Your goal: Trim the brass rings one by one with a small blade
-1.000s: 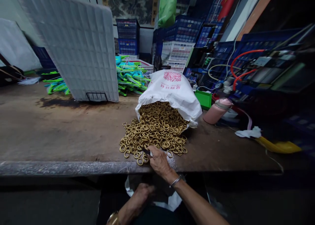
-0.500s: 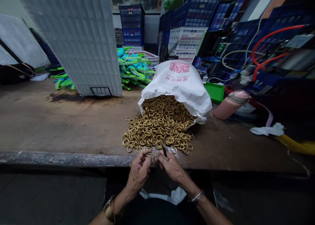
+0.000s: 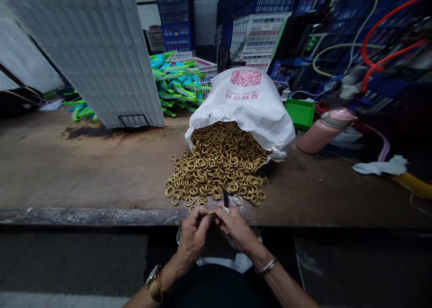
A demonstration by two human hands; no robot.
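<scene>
A heap of brass rings (image 3: 216, 168) spills onto the brown bench from a white sack (image 3: 245, 105) lying on its side. Both my hands meet at the bench's near edge, just below the heap. My left hand (image 3: 193, 235) is closed, its fingertips pinching one brass ring (image 3: 212, 213). My right hand (image 3: 234, 226) is closed on a small dark tool (image 3: 226, 201) that sticks up between its fingers, and it also touches the ring. A watch sits on my left wrist, a bracelet on my right.
A white ribbed panel (image 3: 97, 51) leans at the back left. Green and blue plastic parts (image 3: 175, 87) pile up behind it. A pink flask (image 3: 324, 130) and a green box (image 3: 300, 113) lie to the right of the sack. Blue and white crates fill the back.
My right hand came back from the heap with a ring, and my left hand rose from below the bench to meet it. Both now hold the ring at the edge.
</scene>
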